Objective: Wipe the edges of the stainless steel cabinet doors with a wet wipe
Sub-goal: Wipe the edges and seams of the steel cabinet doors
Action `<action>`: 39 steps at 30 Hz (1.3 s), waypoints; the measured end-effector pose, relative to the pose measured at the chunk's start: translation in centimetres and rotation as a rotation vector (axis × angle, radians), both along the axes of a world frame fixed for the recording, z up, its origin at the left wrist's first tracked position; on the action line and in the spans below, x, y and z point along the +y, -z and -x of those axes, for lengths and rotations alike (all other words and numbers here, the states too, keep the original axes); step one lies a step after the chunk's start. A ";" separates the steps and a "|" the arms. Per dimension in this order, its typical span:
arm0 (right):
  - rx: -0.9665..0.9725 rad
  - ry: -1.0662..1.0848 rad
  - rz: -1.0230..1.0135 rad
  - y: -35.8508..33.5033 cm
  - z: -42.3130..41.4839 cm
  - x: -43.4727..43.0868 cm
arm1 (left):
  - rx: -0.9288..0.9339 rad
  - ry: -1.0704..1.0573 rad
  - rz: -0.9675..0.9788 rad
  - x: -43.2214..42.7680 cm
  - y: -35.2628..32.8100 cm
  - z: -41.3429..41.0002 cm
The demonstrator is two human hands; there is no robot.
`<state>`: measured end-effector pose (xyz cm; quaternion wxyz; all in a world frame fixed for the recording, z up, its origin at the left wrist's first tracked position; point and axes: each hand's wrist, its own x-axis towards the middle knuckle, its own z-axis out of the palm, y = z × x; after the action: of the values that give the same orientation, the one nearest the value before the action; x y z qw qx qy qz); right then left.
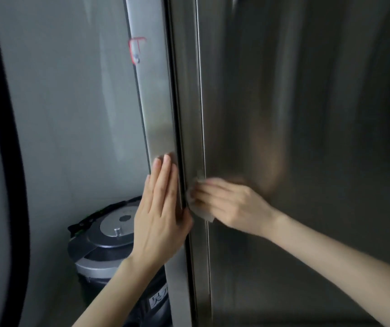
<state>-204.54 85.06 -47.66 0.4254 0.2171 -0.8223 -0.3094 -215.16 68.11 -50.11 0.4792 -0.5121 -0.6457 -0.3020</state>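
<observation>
Two bare hands work at one vertical seam. The right hand point(227, 204) grips a pale, crumpled wet wipe point(201, 213), fingers bunched on it and pressing it against the narrow folded door edge point(190, 114) of the tall, brushed stainless steel cabinet door point(307, 138). The hand is blurred, so exactly how the fingertips sit on the wipe is hard to tell. Just across the dark gap, the left hand point(161, 208) lies flat with straight, closed fingers on the lighter brushed-steel side panel point(156, 102), holding nothing — it reads as a brace. The step in hand, by my judgement, is the wiping of this door's left edge. A long run of edge rises above the wipe and a shorter run drops below it to the bottom of the view, so the task looks partway at most. The next move calls for a steady slide along the edge, up or down, with the wipe wrapped over the fold so it reaches into the gap, and with the left hand kept out of its path. Room is ample on the door face to the right. To the left it is tighter: the panel's outer corner runs beside the left hand, a plain grey wall point(71, 102) stands behind, and a round black-and-silver lidded pot point(109, 237) sits low, near the left forearm. High on the panel is a red drawn mark point(137, 49), well apart from both hands.
</observation>
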 end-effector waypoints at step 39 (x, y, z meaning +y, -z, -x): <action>0.671 0.124 0.309 -23.5 6.3 -4.7 | 0.090 0.180 -0.072 -1.6 -6.3 1.6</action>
<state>-210.80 80.32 -24.13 0.6793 -0.0134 -0.6859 -0.2607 -216.74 66.50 -43.84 0.4969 -0.5634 -0.5637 -0.3434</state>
